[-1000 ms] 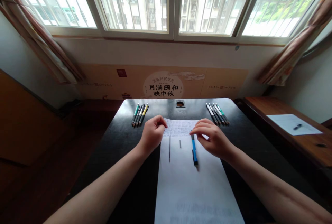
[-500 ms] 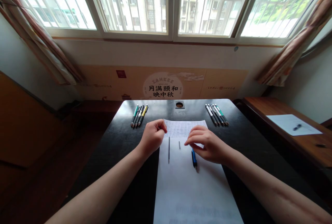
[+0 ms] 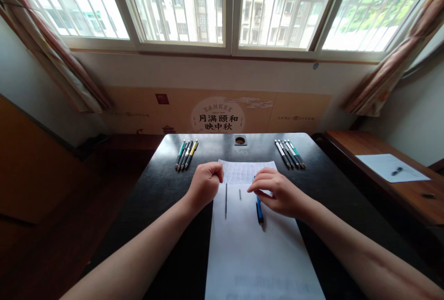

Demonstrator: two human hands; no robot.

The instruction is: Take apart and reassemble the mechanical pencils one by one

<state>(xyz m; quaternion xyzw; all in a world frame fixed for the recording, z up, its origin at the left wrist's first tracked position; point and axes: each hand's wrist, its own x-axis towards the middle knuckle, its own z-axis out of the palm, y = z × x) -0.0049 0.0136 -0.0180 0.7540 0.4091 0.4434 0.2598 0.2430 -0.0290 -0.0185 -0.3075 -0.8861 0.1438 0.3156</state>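
A white sheet of paper lies on the black table, printed at its far end. My left hand rests at the sheet's upper left edge with its fingers curled in; nothing shows inside them. My right hand lies over the top end of a blue pen barrel on the paper, fingers bent and pinched at it. To the left of the pen lie a thin dark refill and a tiny spring-like part, both untouched.
Two rows of pens lie at the table's far side, one at the left and one at the right. A round cable hole sits between them. A wooden desk with a paper stands to the right.
My right hand slid left and nearer along the blue pen, covering more of its upper end. My left hand curled a little tighter. The refill and small part stayed put.
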